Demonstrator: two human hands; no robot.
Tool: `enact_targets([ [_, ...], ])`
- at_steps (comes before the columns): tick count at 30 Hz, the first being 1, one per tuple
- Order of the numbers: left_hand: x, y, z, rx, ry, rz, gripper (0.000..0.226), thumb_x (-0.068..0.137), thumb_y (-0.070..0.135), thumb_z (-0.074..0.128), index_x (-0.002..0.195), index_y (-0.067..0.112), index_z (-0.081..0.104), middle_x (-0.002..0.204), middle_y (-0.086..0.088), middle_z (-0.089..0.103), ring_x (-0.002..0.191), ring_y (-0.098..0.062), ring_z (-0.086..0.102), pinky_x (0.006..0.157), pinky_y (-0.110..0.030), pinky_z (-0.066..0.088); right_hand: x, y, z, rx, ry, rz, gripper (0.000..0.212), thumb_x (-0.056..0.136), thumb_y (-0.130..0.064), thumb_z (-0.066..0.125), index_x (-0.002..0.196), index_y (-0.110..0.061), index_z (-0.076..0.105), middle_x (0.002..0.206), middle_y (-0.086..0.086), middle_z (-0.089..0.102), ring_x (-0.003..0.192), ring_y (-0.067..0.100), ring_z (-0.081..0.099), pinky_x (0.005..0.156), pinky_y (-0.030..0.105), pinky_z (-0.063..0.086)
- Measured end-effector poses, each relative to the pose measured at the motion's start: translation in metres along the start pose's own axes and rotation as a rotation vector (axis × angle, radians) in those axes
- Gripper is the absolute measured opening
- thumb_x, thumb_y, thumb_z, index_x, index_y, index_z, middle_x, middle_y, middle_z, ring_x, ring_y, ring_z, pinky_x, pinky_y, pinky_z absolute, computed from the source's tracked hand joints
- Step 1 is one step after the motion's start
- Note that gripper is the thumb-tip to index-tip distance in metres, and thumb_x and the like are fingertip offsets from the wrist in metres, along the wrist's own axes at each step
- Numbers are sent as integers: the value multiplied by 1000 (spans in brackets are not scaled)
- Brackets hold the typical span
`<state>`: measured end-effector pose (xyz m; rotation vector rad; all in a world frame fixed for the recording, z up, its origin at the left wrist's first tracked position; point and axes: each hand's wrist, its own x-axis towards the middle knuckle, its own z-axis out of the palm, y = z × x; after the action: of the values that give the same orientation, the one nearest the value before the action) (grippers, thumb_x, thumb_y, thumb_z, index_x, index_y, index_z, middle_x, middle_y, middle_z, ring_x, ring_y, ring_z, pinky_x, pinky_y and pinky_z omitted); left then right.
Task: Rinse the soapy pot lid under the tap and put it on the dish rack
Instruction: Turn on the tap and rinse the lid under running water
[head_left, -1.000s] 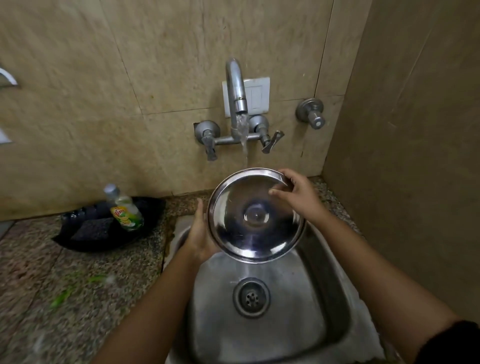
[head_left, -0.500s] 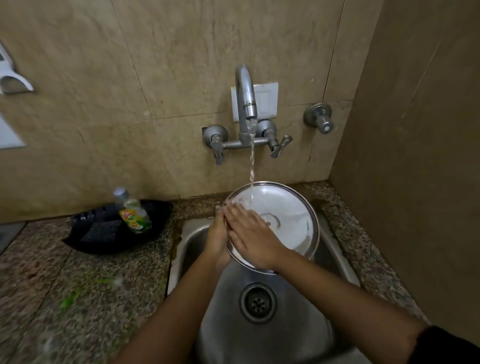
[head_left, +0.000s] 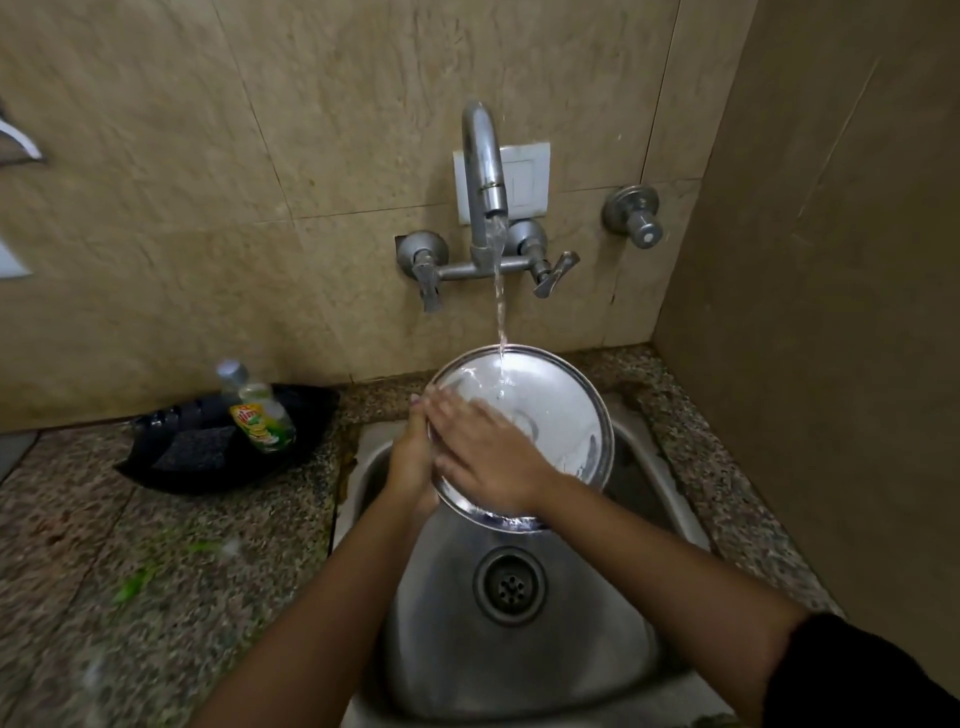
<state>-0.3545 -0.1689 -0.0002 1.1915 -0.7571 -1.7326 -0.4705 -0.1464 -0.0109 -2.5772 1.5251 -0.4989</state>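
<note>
A round steel pot lid (head_left: 556, 410) is held tilted over the steel sink (head_left: 519, 670), under the tap (head_left: 485, 176). A thin stream of water falls from the tap onto the lid's upper part. My left hand (head_left: 410, 462) grips the lid's left rim from behind. My right hand (head_left: 483, 452) lies flat on the lid's wet face, fingers spread toward the left rim. No dish rack is in view.
A black tray (head_left: 171, 467) on the granite counter at the left holds a dish soap bottle (head_left: 257, 410) and a dark scrub pad (head_left: 192, 447). The drain (head_left: 510, 584) sits below the lid. A side wall (head_left: 831, 260) closes the right. A wall valve (head_left: 634, 215) is right of the tap.
My right hand moved from the lid's right rim onto its face and now rubs near the left rim. The lid came under the stream and water spreads over it.
</note>
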Motion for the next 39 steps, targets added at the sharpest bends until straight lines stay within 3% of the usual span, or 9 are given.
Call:
enact_targets([
  [4, -2, 15, -4, 6, 106, 32, 50, 96, 53, 39, 89, 11, 65, 88, -10, 72, 78, -23, 67, 66, -31, 52, -57, 12, 7, -147, -47, -196, 71, 97, -39, 46, 154, -19, 9, 162, -1, 10, 148, 11, 6, 120, 31, 10],
  [10, -11, 23, -6, 4, 52, -132, 49, 99, 43, 35, 104, 5, 65, 101, -17, 71, 86, -31, 64, 67, -38, 51, -85, 48, -22, 57, 279, -280, 34, 99, -24, 43, 124, -14, 64, 129, 2, 64, 120, 13, 58, 101, 24, 43],
  [13, -1, 21, -13, 45, 75, -151, 68, 97, 55, 26, 130, 1, 50, 128, -20, 59, 110, -34, 59, 82, -40, 50, -71, 35, -41, 557, 428, 108, 16, 92, -13, 60, 103, -11, 71, 91, -5, 73, 85, 1, 65, 76, 14, 48],
  [16, -3, 8, -15, 225, 138, -62, 63, 97, 57, 22, 120, 11, 58, 108, -6, 64, 105, -23, 57, 91, -35, 43, -56, 35, -43, 1092, 625, 571, 13, 93, -12, 60, 83, -8, 67, 61, -9, 67, 59, 1, 60, 59, 21, 48],
  [21, -8, 0, -23, 129, 121, 25, 35, 97, 41, 46, 99, 14, 67, 84, -2, 71, 72, -16, 68, 58, -27, 54, -55, 49, -35, 1732, 631, 901, 34, 93, -32, 58, 110, -5, 68, 106, 21, 71, 97, 36, 68, 86, 48, 55],
  [25, -8, 4, -17, -51, -21, -70, 26, 90, 35, 58, 103, 15, 66, 98, -5, 66, 83, -19, 67, 71, -40, 59, -61, 60, -35, 1996, 568, 846, 41, 98, -35, 43, 110, -8, 72, 108, 17, 71, 99, 32, 68, 86, 45, 56],
  [30, -12, 8, 14, -60, -35, -21, 44, 90, 31, 61, 128, 10, 57, 122, -15, 66, 108, -33, 64, 94, -54, 50, -64, 77, -29, 1920, 710, 974, 49, 87, -40, 58, 126, -10, 62, 124, 17, 64, 118, 37, 57, 107, 53, 38],
  [34, -8, 11, 25, -121, 51, 18, 40, 85, 33, 66, 118, 10, 63, 115, -20, 68, 104, -41, 65, 93, -63, 47, -54, 81, -29, 1574, 876, 1019, 16, 86, -27, 66, 85, -11, 69, 91, 11, 70, 91, 27, 64, 87, 36, 49],
  [39, -3, 25, 5, -109, 124, 71, 37, 79, 39, 71, 107, 15, 69, 111, -21, 68, 100, -44, 65, 89, -62, 50, -29, 71, -36, 1357, 881, 929, 22, 90, -5, 56, 71, -15, 61, 74, 8, 58, 77, 23, 52, 72, 32, 41],
])
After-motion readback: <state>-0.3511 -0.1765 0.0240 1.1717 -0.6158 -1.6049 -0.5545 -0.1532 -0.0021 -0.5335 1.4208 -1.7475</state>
